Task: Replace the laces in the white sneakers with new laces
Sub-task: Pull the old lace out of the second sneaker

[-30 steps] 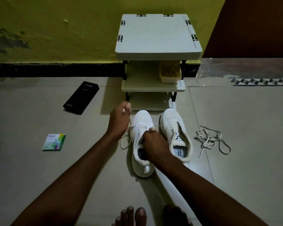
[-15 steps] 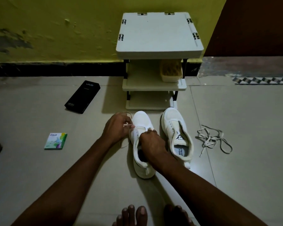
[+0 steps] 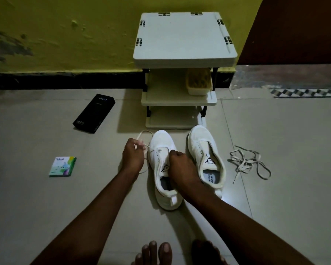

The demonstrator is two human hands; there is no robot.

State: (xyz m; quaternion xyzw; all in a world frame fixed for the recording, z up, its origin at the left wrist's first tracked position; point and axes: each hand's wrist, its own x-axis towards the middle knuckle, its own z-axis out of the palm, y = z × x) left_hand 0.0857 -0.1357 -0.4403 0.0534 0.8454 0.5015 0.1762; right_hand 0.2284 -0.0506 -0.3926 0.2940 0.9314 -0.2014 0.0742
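Left hand is closed in a pinch on the new lace, right at the outer edge of the left sneaker. From the fingers one strand runs across into the low eyelets, a loop arcs out on the floor beside the toe, and another bit trails back past the wrist. Right hand sits on top of the same sneaker with its fingers curled down onto the tongue and lacing area, gripping the upper there. Can't tell if there's lace under those fingertips too. That shoe points away from the person, heel toward them, with only the bottom eyelets threaded as far as I can see. The right sneaker stands just beside it, parallel, with no lace in it and the insole print showing. Further right, apart from the shoes, a loose tangle of old laces lies on the tiles. Straight ahead, a small white shoe rack stands against the yellow wall, the sneaker toes almost at its bottom shelf, and a yellow basket sits on the middle shelf. Off to the left there's a black vivo phone box lying flat, and nearer, an Odonil packet — both well apart from the shoes. Bare toes poke in at the bottom edge.
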